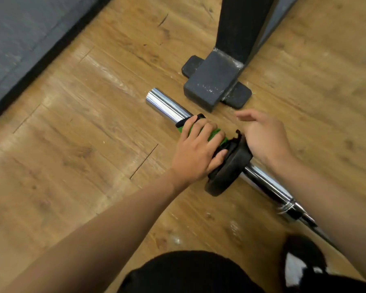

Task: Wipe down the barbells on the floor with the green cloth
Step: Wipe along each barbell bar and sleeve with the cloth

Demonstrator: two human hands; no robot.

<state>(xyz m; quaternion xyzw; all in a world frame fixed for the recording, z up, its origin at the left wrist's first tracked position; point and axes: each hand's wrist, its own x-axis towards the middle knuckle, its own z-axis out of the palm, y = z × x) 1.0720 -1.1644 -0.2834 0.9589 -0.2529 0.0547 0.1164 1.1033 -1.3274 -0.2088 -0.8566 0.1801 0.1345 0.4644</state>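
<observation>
Head view, looking down. Wooden floor fills most of the frame, with a grey mat at far left. Black rack foot stands at far centre, just beside the bar's end.

Barbell lies on the floor, running diagonally from its chrome end at far centre to near right. Black plate sits on the sleeve, roughly mid-frame.

Left hand: grip closed over the sleeve, fingers curled round the green cloth. The cloth is wrapped on the chrome between the plate and the bare end.

Right hand: over the far-right side of the plate, fingers loose and spread, grip holding nothing. Contact with the plate cannot be confirmed.

Step in hand, as judged: wiping the sleeve of this bar, with the cloth at the plate end of the stroke. The chrome toward the far end is bare of cloth.

Next move calls for sliding the cloth along the sleeve toward the far end, with pressure all round and the bar steadied against rolling. The rack foot leaves little room on that side. The shaft at near right, past the plate, is judged yet to be wiped.
</observation>
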